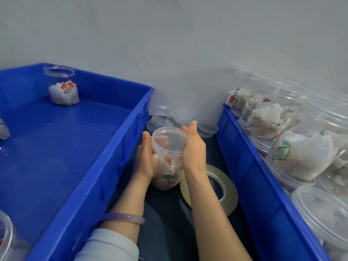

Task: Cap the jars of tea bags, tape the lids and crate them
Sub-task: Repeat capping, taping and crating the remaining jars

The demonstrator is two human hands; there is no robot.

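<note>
Head view: left hand (pixel 146 159) grips the tea-bag jar (pixel 169 166) between the left crate (pixel 113 157) and right crate (pixel 254 176), steadying it. Right hand (pixel 193 149) curls round the clear lid (pixel 169 141) on its mouth, apparently to screw it down.

packing workroom, blue plastic crates (pixel 90 181) stood on a dark counter (pixel 165 213) by a grey wall (pixel 169 44), jars of tea bags (pixel 267 117) lay heaped, spare lids (pixel 160 121), tape roll (pixel 230 187)

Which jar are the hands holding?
The jar between left crate and right crate, beside the tape roll; left hand and right hand grip it. Others are untouched.
</note>
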